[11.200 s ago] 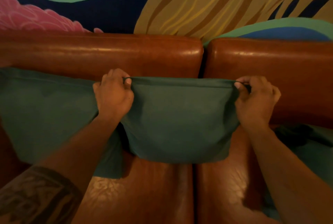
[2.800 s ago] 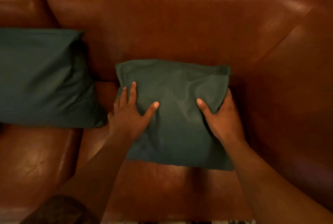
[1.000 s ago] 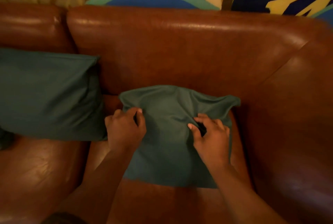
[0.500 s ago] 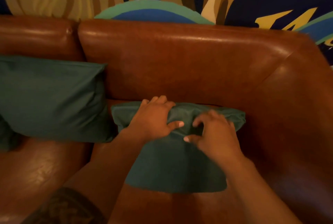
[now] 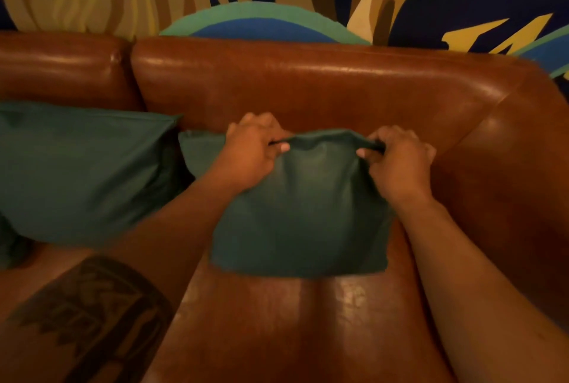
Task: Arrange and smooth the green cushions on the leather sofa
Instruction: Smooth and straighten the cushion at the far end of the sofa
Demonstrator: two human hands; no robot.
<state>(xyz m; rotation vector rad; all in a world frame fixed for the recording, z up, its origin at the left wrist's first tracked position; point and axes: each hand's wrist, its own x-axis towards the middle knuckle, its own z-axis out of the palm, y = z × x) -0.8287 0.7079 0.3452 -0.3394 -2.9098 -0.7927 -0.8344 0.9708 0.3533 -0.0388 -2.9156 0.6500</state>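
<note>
Head view: both hands [image 5: 323, 161] on green cushion [image 5: 303, 222].

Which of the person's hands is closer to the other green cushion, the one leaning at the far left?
Left. The left hand grips the top edge of the small cushion just beside the leaning cushion; the right hand grips the same edge farther away, toward the sofa's armrest.
</note>
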